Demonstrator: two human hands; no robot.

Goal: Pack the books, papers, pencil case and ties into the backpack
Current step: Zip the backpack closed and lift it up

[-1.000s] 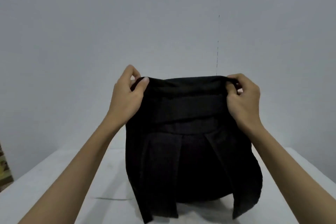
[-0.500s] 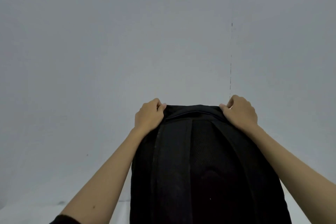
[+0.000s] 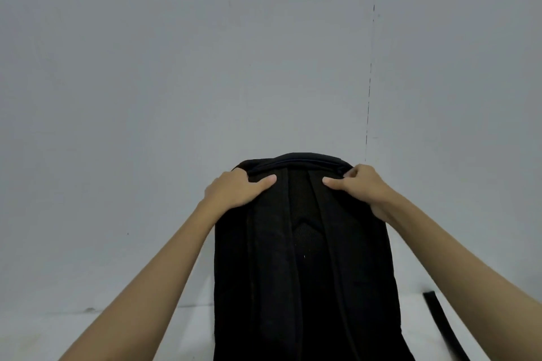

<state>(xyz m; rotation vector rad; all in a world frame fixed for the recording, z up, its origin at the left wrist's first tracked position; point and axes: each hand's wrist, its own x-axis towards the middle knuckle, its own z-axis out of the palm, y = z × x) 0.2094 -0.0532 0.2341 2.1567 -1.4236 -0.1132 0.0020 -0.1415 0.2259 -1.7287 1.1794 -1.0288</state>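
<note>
I've got the left hand and right hand gripping the backpack top corners; tall, soft, it could slump sideways if either slips.

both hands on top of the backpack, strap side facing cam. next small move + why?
Probably settle the backpack upright on the table, then release. Left hand and right hand grip its top corners, straps face the camera, and no books, papers, pencil case or ties are in view.

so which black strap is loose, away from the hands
The loose strap at lower right, trailing off the backpack under the right arm; the two shoulder straps run up its back to both hands.
</note>
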